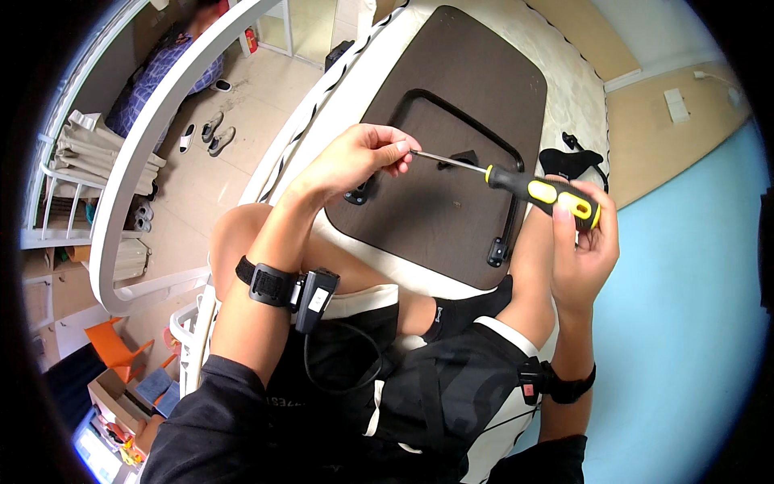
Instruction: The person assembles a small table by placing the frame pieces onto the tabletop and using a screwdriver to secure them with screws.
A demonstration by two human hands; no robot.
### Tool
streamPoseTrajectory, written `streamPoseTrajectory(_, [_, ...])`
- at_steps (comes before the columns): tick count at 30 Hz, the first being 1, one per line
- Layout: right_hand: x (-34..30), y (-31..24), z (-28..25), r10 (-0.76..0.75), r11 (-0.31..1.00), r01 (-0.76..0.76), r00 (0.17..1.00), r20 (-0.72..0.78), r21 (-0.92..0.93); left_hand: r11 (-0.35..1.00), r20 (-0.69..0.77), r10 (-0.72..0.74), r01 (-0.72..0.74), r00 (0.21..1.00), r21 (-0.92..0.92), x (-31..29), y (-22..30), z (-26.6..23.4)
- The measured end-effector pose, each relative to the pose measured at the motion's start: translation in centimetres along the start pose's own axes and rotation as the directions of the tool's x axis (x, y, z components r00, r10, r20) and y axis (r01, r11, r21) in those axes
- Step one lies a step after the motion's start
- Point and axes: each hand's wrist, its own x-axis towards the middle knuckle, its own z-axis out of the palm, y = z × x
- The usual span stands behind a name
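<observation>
My right hand (587, 254) is wrapped round the black and yellow handle of a screwdriver (524, 187), whose metal shaft points left. At the shaft's tip, my left hand (363, 157) pinches with thumb and fingers; whatever small thing is between them is too small to make out. Below both hands lies a dark brown folding-table top (459, 60), underside up, on the bed. Its black tube leg (476, 119) lies folded across the board. A black hinge bracket (498, 252) sits at the near right, and a small black part shows behind the shaft.
I sit on the pale mattress (363, 89), my legs beside the board. A white curved bed rail (105, 202) rises at left. On the right are a blue wall (677, 306) and a black strapped item (568, 163). Shoes (218, 137) and another person are beyond the rail.
</observation>
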Motion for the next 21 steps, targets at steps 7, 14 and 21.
streamPoseTrajectory(7, [3.2, 0.1, 2.9, -0.054, 0.999, 0.054, 0.999, -0.001, -0.006, 0.94, -0.068, 0.04, -0.014, 0.997, 0.34, 0.0, -0.2, -0.4])
streamPoseTrajectory(14, [4.8, 0.0, 6.6, -0.179, 0.961, 0.199, 0.977, 0.118, -0.194, 0.623, -0.117, 0.162, -0.009, 0.98, 0.782, 1.0, -1.6, 0.5])
streamPoseTrajectory(21, [4.8, -1.9, 7.7, -0.153, 0.962, 0.18, 0.978, 0.144, -0.204, 0.53, -0.028, 0.251, -0.113, 0.968, 0.841, 1.5, -3.2, -1.0])
